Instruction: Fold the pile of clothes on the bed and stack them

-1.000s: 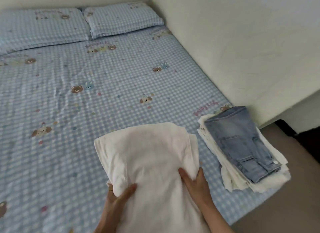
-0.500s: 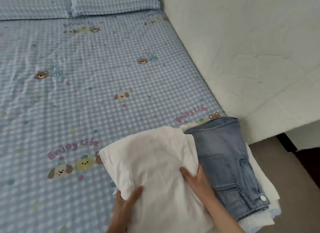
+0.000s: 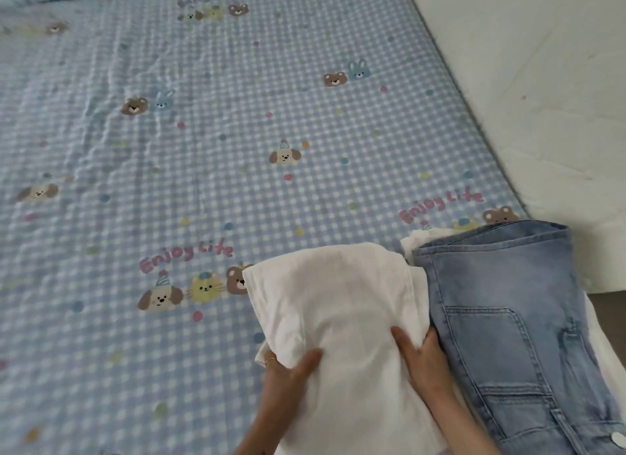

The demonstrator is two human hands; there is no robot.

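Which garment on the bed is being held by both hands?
The folded white garment: the left hand and right hand grip it. The denim jeans lie untouched beside it.

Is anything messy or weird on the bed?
Nothing much. The jeans lie folded on a white pile whose edges stick out unevenly. Both hands, left and right, hold a folded white shirt. The sheet is only slightly rippled at the left.

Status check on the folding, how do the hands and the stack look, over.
Left hand and right hand both grip folded white garment. Stack at right, jeans on top. Nothing in the way.
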